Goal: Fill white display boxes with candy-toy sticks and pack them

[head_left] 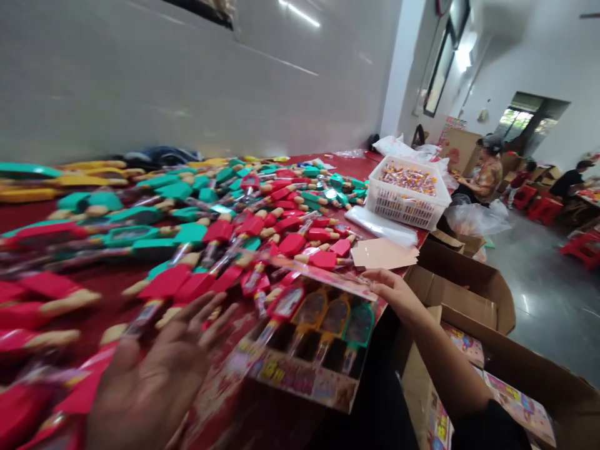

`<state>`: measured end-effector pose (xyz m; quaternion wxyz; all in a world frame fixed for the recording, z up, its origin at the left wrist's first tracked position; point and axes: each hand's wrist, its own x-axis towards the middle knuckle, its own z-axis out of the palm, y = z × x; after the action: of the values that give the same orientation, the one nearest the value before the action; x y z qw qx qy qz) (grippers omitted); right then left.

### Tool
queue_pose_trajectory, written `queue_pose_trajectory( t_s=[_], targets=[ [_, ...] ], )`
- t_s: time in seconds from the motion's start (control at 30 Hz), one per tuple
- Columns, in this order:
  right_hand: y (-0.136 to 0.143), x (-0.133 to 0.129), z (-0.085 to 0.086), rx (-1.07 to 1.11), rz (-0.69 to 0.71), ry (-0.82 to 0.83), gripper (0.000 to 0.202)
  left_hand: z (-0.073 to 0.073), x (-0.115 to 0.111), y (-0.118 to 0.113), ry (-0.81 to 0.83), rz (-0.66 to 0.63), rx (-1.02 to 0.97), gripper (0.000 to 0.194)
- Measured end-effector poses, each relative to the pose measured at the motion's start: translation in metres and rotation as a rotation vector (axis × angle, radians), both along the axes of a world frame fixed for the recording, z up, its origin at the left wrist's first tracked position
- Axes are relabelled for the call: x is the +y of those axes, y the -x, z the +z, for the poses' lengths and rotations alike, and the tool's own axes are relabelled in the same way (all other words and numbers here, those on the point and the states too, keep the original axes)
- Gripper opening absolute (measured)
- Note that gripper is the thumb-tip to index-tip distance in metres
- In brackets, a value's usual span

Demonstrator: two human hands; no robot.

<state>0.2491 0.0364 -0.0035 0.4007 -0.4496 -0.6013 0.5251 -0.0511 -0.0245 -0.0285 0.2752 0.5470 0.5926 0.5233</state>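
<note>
My right hand (391, 290) pinches the upper right corner of a printed display box (300, 375), which is tilted at the table's front edge. Through its open front show a red, two yellow and a green shovel-shaped item (359, 325). My left hand (164, 369) is spread palm up, fingers apart, left of the box, with nothing in it. Around and behind it lie many red items (175, 281) and green items (140, 215) with tan handles, in a loose pile. The left side is blurred by motion.
A white basket (407, 209) of small wrapped pieces stands at the table's far right, with clear plastic film (382, 226) and tan cards (384, 253) before it. Cardboard boxes (529, 369) holding printed packs are at lower right. People (487, 172) sit in the background.
</note>
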Motion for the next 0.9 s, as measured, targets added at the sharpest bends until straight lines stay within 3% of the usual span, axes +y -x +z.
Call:
queue_pose_trajectory(
  t_s=[0.1,0.17,0.27,0.33,0.43,0.5,0.63,0.77,0.9],
  targets=[
    [-0.005,0.001,-0.022,-0.069,0.079,0.091,0.075,0.006,-0.003,-0.002,0.195,0.060,-0.549,0.082],
    [-0.004,-0.011,-0.038,-0.197,0.106,0.053,0.087,0.006,0.001,0.000,0.195,0.126,-0.561,0.083],
    [0.002,-0.039,-0.059,-0.469,0.037,-0.026,0.096,-0.004,0.005,0.011,0.100,0.116,-0.192,0.079],
    [0.007,-0.058,-0.071,-0.558,-0.049,-0.009,0.108,-0.015,0.007,0.017,0.026,-0.038,0.196,0.073],
    [0.016,-0.077,-0.084,-0.422,-0.114,0.040,0.133,-0.031,0.007,0.014,0.096,-0.441,0.783,0.085],
    [0.022,-0.084,-0.091,-0.226,-0.088,0.088,0.141,-0.039,0.006,0.003,0.224,-0.545,1.018,0.098],
    [0.028,-0.088,-0.098,-0.030,-0.121,0.157,0.141,-0.049,0.002,-0.021,0.244,-0.375,1.169,0.078],
    [0.021,-0.084,-0.097,-0.038,-0.106,0.216,0.139,-0.050,0.002,-0.026,0.251,-0.408,1.149,0.077],
    [0.012,-0.079,-0.095,-0.119,-0.096,0.167,0.133,-0.043,0.006,-0.025,0.246,-0.464,1.161,0.082]
  ],
)
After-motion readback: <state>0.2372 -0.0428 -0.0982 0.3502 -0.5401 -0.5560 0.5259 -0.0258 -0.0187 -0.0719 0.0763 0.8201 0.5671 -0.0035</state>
